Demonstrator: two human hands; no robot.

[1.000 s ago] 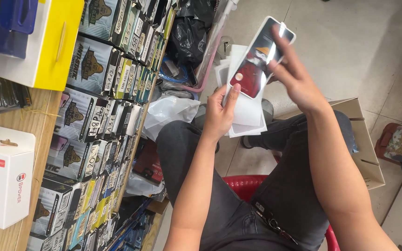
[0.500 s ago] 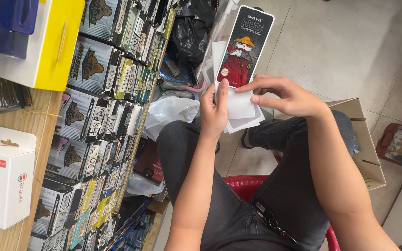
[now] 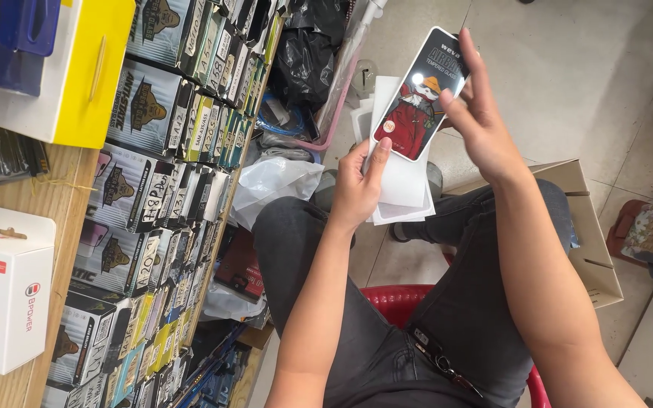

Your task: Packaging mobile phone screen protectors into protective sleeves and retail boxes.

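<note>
White sleeves (image 3: 400, 189) sit pinched in my left hand (image 3: 357, 189), and just above them my right hand (image 3: 478, 125) grips the black pack's (image 3: 419, 94) far edge; I'd keep it flat and slide it straight.

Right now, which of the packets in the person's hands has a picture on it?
The black packet on top, touched by both hands; the packets beneath are plain white.
</note>
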